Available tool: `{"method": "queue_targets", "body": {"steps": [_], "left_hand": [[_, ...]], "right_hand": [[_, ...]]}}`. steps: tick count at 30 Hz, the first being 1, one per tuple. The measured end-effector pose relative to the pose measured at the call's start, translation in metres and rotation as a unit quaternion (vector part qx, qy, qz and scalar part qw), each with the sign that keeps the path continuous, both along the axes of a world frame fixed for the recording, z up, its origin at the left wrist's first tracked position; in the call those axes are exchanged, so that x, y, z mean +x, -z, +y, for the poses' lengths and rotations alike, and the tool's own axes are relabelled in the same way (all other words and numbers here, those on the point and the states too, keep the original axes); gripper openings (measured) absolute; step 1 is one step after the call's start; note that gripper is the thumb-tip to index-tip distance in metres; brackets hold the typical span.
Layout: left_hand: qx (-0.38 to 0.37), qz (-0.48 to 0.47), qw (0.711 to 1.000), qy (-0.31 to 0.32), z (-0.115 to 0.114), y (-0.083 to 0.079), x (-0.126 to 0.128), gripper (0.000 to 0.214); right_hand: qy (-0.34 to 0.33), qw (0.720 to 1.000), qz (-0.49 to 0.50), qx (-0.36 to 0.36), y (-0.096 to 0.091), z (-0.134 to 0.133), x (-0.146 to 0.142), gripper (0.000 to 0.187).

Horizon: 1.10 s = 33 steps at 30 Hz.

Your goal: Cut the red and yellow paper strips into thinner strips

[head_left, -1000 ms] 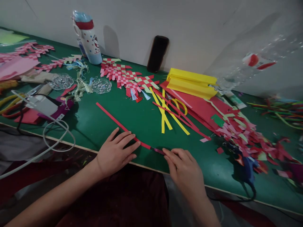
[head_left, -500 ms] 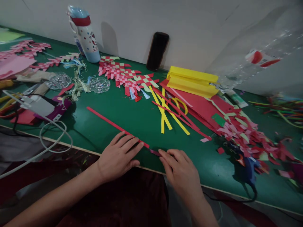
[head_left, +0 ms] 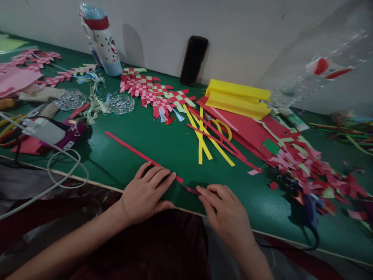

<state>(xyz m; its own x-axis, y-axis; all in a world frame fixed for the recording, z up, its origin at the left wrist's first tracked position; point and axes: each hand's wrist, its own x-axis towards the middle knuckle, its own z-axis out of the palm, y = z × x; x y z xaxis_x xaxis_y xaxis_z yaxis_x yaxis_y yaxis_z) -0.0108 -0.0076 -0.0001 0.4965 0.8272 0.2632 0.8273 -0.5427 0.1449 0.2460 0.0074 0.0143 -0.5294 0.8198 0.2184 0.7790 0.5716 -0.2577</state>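
Observation:
A long red paper strip [head_left: 131,149] lies slantwise on the green tabletop. My left hand [head_left: 147,194] rests flat on its near end with outstretched fingers pressing it down. Only a short tip of the strip shows past the fingertips. My right hand [head_left: 223,206] pinches a small purple craft knife [head_left: 190,189] between thumb and fingers. The knife's thin dark tip points left, just below the strip's end and apart from it. Most of its handle is hidden in the fingers.
Beyond my hands lie yellow paper strips [head_left: 200,144], red strips [head_left: 233,149] and yellow-handled scissors [head_left: 224,130]. Paper scraps [head_left: 309,163] and a blue corded tool [head_left: 310,210] are at right. Woven paper pieces [head_left: 145,87], a phone [head_left: 194,60] and a drinking bottle [head_left: 105,46] stand behind.
The knife's tip has swung slightly up and left beneath the strip's end, and my right hand has shifted a little right. My left hand stays on the strip.

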Motion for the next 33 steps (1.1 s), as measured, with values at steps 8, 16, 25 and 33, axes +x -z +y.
{"method": "queue_targets", "body": {"steps": [8,16,25,33], "left_hand": [[0.001,-0.003,1.000,0.001,0.0003,-0.0008,-0.0004,0.067],[0.000,-0.006,1.000,0.001,0.0005,-0.0005,-0.0008,0.067],[-0.001,-0.009,1.000,0.000,0.0003,-0.0014,-0.0009,0.066],[-0.003,-0.001,1.000,0.005,0.0003,-0.0010,-0.0011,0.058]], "right_hand": [[0.013,1.000,-0.004,0.013,0.0004,0.0012,0.0008,0.027],[0.017,1.000,-0.009,0.010,-0.0001,0.0000,0.0031,0.027],[0.022,1.000,-0.014,0.016,0.0006,-0.0003,0.0057,0.028],[0.019,0.999,-0.012,0.045,0.0023,0.0025,-0.0005,0.026]]}}
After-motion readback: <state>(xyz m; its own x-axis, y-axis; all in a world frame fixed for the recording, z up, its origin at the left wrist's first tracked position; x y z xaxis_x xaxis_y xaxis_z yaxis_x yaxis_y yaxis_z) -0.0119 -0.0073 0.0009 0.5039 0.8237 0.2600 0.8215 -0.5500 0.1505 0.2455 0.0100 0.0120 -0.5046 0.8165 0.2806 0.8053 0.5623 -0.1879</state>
